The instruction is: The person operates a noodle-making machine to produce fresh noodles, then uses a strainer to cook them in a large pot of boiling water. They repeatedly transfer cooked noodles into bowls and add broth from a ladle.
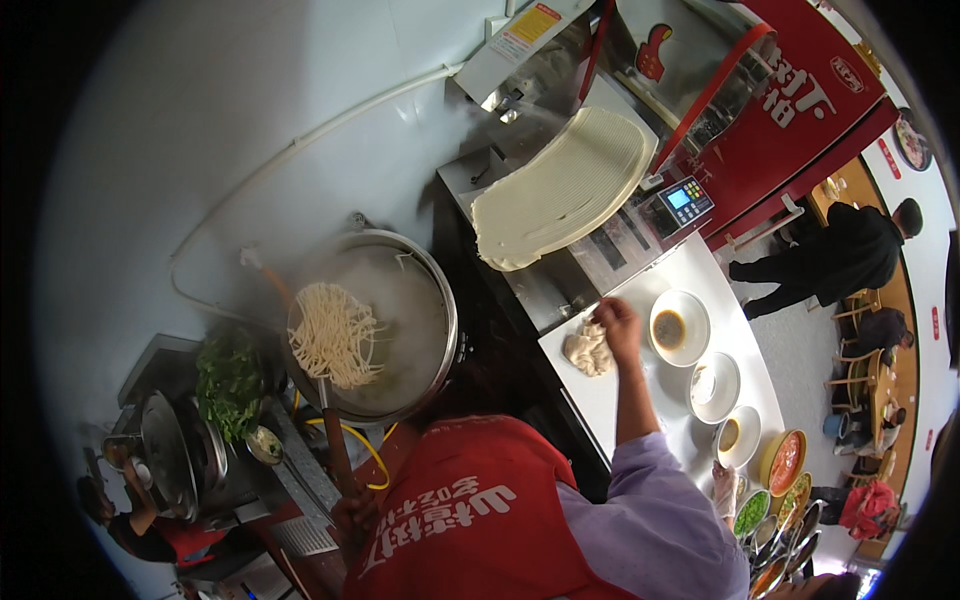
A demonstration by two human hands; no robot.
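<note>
My left hand [354, 517], low in the view and partly in shadow, is closed around the wooden handle of a noodle skimmer [336, 450]. Its head carries a heap of pale noodles [330, 334] over the left side of a large steaming metal pot [452, 315]. On the white counter, a lump of soft dough [589, 351] lies under my right hand [619, 326]. My bent fingers pinch its upper edge; the fingertips are partly hidden. Just right of that hand stands a white bowl [697, 319] with brown liquid. A wide ridged dough sheet [570, 191] rests on the machine above.
Two more white bowls [714, 388] [736, 439] line the counter [652, 412]. Another person's gloved hand [724, 484] is near a bowl of chopped greens [752, 514]. Leafy greens [229, 382] sit left of the pot. A co-worker [146, 517] stands lower left. A control panel [684, 201] shows a lit display.
</note>
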